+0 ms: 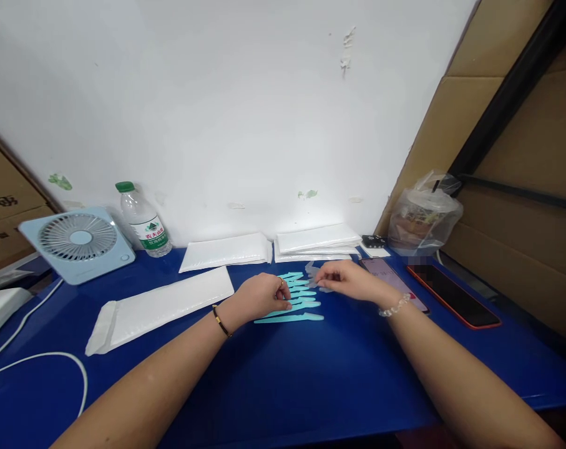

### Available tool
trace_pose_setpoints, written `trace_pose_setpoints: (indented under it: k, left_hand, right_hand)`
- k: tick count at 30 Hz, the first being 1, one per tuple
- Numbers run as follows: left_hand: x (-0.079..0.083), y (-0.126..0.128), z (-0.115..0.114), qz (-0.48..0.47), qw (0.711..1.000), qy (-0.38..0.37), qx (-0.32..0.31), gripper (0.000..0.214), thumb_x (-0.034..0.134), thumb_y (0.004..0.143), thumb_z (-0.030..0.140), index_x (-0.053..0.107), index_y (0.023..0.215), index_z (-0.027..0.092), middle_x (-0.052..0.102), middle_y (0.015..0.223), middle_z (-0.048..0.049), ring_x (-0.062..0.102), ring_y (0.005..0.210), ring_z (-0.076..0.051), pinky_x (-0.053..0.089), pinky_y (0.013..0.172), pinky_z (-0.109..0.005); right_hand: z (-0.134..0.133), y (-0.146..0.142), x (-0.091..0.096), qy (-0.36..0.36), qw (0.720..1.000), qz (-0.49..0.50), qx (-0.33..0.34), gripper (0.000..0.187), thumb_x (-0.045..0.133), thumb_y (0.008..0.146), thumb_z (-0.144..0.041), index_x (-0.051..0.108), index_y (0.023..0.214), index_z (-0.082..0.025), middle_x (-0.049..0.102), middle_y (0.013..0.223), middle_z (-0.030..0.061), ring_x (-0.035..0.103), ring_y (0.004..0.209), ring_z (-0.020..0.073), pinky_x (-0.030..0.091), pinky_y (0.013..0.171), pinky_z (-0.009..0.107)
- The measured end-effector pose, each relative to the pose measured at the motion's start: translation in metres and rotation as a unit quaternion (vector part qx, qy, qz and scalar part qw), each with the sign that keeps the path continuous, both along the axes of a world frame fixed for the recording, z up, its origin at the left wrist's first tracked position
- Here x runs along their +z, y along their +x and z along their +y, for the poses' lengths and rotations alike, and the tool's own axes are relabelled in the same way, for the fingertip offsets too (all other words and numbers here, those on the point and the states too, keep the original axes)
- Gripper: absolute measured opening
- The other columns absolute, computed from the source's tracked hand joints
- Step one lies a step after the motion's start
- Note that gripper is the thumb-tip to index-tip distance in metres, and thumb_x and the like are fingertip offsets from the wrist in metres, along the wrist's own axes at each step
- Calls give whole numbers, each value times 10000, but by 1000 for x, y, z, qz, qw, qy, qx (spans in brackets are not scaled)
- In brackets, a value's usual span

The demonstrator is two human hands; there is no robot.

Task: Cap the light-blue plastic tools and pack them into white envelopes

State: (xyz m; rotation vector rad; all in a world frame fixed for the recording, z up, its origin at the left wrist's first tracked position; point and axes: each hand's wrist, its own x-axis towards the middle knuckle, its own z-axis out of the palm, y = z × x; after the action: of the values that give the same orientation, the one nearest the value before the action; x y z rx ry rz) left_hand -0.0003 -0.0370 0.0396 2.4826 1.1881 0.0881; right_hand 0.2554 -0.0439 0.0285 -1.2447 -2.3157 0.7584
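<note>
Slim turquoise plastic sticks [306, 305] lie lengthwise left-to-right on the glossy blue table [283, 380], nearest the left hand [263, 295] — fingers curled, grip unclear (likewise the right hand [346, 279], at translucent plastic pieces [311, 273]).

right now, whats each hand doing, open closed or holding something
Left hand: fingers curled over the turquoise pieces; whether it grips one cannot be told.
Right hand: fingers bent in beside the translucent pieces; grip cannot be told.
</note>
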Motion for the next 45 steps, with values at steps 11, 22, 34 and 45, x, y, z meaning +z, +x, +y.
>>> trace_pose_setpoints:
  k: [11,22,34,45]
  left_hand:
    - [-12,3,-2,51,996,58,36,61,616,734,251,668,753,225,694,798,-4,621,727,-163,394,571,-233]
    - [-8,6,-3,36,998,53,20,72,593,762,258,655,765,221,688,778,-1,603,690,-155,352,531,-234]
    - [1,4,-5,58,997,25,44,61,619,736,242,673,756,220,688,804,-18,617,721,-167,387,553,-225]
    - [-3,5,-1,44,998,35,31,67,619,733,241,678,759,223,691,786,-7,607,698,-157,358,530,-225]
  right_hand:
    - [4,4,-7,-50,995,-88,-7,90,636,749,-256,669,773,-175,645,692,19,570,608,140,407,554,233]
    - [-2,-18,-14,30,997,-56,40,49,618,763,-188,660,786,-182,630,701,4,560,617,116,395,559,211]
    - [3,-6,-9,-91,995,-36,-3,171,642,745,-332,655,746,-162,609,641,-4,514,565,114,379,524,218]
    - [5,-6,-12,-77,997,-16,22,181,634,761,-340,678,761,-164,623,668,0,513,588,115,374,542,220]
